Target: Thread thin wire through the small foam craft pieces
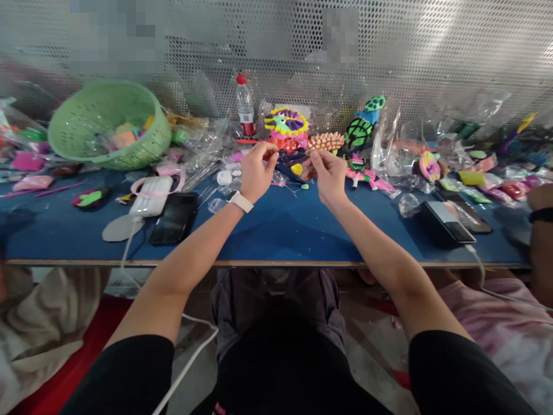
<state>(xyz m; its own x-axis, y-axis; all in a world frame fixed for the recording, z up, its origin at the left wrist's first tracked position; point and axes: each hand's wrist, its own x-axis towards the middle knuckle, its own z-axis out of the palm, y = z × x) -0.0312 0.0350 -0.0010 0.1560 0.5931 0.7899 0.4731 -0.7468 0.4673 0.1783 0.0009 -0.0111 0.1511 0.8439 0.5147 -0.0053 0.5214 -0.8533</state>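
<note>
Both hands are raised at the back half of the blue table (pixel 298 230), a short gap between them. My left hand (pixel 258 170), with a white band on its wrist, is pinched; whatever is in its fingertips is too small to make out. My right hand (pixel 330 173) is pinched too, its thumb against its fingers, and what it holds cannot be made out. Between and behind them lie dark blue pieces and a yellow lump (pixel 296 169). Just beyond are a yellow-edged colourful clay figure (pixel 287 123) and a knobbly tan clay piece (pixel 326 142).
A green basket (pixel 162 135) stands at the back left and a red-capped bottle (pixel 245 109) at the back. A white power bank (pixel 151 196) and a black phone (pixel 175 219) lie left, another phone (pixel 447 223) right. Clay figures and plastic bags line the mesh wall. People sit on both sides.
</note>
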